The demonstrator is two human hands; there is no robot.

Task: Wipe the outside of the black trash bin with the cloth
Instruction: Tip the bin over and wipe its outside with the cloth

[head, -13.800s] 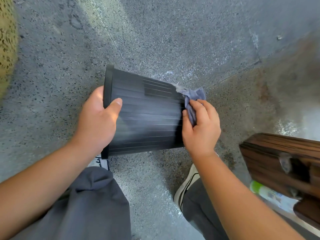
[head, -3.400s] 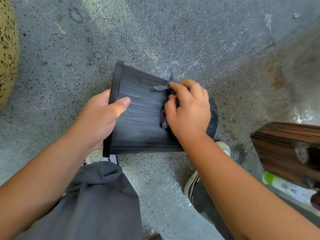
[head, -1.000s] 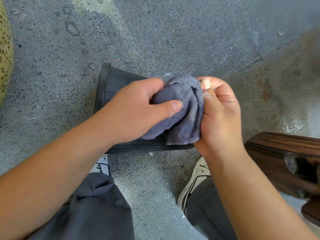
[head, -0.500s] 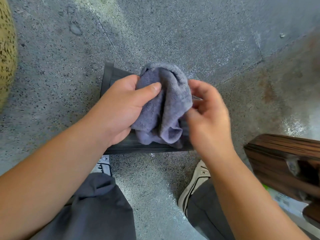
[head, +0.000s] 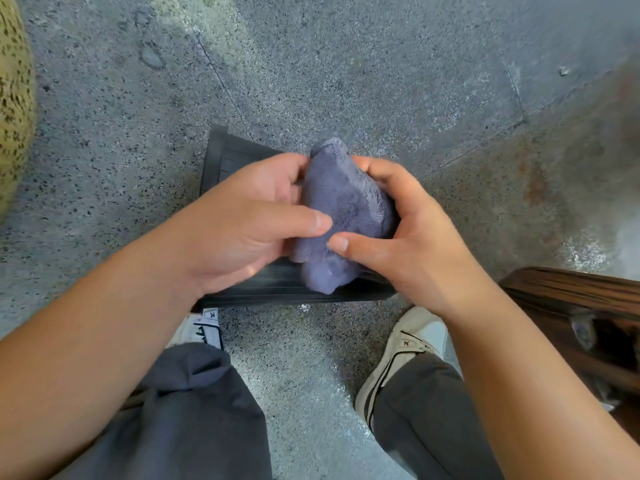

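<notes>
head view: we've got both hands bunching the cloth, left hand and right hand curled round it, above the black trash bin lying loose on the floor. unheld, it could roll.

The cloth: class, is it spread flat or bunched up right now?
Bunched up. The cloth sits in a rounded wad, held between the left hand and right hand above the bin.

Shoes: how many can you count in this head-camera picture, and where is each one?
2. The left shoe peeks out below the black bin's rim end; the right shoe rests on the floor under the right forearm.
</notes>
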